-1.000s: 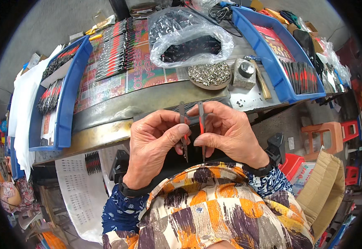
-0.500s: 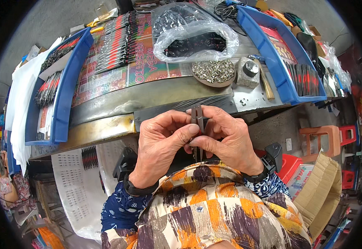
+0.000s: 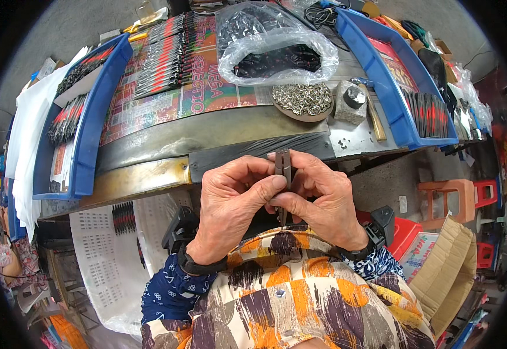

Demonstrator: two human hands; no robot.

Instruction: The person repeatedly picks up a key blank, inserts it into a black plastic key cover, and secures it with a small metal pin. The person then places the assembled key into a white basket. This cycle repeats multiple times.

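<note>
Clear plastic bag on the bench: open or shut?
Open. The clear plastic bag has its mouth spread wide toward the wearer, with dark pieces showing inside.

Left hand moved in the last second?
Yes: rightward. Judged against the gold-coloured bench edge, the left hand now sits farther right; its knuckles were nearly level with the strip's right end and now lie clearly past it.
</note>
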